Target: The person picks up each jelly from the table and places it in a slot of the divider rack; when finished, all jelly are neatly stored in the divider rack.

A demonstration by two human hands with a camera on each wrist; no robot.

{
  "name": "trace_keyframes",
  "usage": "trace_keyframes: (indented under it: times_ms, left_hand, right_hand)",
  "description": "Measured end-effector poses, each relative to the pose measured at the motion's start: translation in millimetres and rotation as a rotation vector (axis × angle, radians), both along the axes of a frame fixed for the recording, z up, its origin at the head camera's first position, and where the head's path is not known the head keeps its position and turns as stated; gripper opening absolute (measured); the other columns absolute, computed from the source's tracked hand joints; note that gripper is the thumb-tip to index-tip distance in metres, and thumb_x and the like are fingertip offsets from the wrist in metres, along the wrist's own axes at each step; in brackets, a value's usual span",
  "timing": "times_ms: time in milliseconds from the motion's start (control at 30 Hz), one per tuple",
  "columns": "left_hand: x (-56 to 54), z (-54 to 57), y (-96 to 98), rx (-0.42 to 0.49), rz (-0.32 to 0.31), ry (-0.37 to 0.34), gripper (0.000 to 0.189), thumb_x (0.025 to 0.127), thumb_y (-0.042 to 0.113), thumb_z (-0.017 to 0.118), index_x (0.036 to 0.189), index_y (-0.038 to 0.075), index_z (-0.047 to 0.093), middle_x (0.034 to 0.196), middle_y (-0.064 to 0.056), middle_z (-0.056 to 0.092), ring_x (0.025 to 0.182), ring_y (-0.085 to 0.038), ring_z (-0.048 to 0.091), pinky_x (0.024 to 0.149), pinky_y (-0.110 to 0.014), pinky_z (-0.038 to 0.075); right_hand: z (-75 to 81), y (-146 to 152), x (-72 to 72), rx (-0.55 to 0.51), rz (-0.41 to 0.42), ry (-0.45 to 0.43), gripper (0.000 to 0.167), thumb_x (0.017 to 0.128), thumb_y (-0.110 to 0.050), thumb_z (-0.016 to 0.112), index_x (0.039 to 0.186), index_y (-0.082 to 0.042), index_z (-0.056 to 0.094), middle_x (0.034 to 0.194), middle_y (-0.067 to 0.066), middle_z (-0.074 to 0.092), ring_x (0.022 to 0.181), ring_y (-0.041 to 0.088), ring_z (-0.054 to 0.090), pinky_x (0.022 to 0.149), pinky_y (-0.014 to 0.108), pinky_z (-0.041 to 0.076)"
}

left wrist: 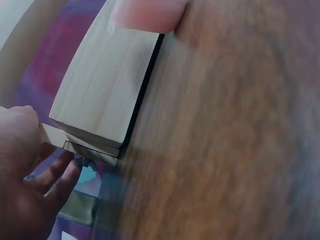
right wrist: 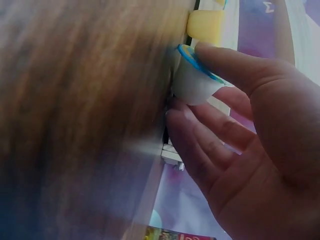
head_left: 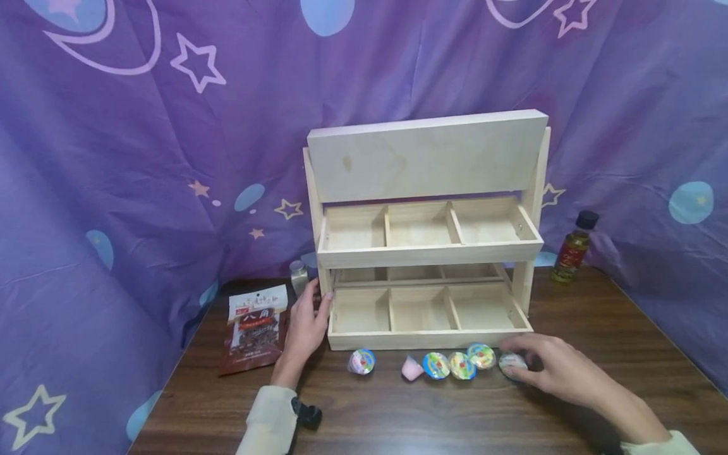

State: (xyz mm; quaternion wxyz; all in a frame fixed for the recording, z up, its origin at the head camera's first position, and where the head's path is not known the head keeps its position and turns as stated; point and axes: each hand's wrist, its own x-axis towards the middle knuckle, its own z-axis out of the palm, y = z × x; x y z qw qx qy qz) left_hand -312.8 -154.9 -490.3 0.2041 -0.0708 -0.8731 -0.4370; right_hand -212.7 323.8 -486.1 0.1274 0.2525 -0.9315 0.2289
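A pale wooden two-tier rack (head_left: 429, 254) stands on the table, each tier split into compartments. My left hand (head_left: 307, 322) holds its left side; in the left wrist view the hand (left wrist: 30, 175) has the rack's side piece between thumb and fingers. In front of the rack's right end, my right hand (head_left: 560, 366) holds a small jelly cup (head_left: 514, 365). Seen from the right wrist, this white cup (right wrist: 195, 82) is tilted, the thumb on its blue-rimmed lid and fingers by its base. More jelly cups (head_left: 436, 366) lie in front of the rack, including a pink one (head_left: 412, 368) on its side.
A brown and white spice bag (head_left: 256, 332) lies at the left, near a small clear jar (head_left: 299, 277) behind my left hand. A dark-capped oil bottle (head_left: 573, 249) stands at the back right. Purple patterned cloth (head_left: 239, 126) hangs behind the wooden table (head_left: 375, 420).
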Motion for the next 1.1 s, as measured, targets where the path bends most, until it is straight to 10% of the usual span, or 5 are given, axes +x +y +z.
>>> trace_keyframes:
  times_ms: [367,1100]
  left_hand:
    - [1.2,0.4,-2.1,0.023,0.009,0.008,0.048,0.112,0.028,0.063,0.155,0.008,0.053,0.14,-0.018,0.071,0.118,-0.032,0.075,0.092,-0.043,0.07]
    - [1.4,-5.8,0.6,0.082,-0.015,-0.008,0.049,0.112,0.03,0.062,0.156,0.01,0.052,0.139,-0.017,0.071,0.117,-0.03,0.075,0.095,-0.044,0.069]
  right_hand:
    - [6.9,-0.5,-5.3,-0.075,0.12,0.061,0.027,0.086,-0.018,0.093,0.102,-0.031,0.077,0.086,-0.026,0.067,0.073,-0.01,0.057,0.058,0.017,0.052]
    - [33.1,-20.9,-42.9,-0.213,-0.127,0.054,0.008,0.098,-0.015,0.082,0.106,-0.014,0.082,0.091,-0.001,0.082,0.076,-0.002,0.069,0.061,0.021,0.063]
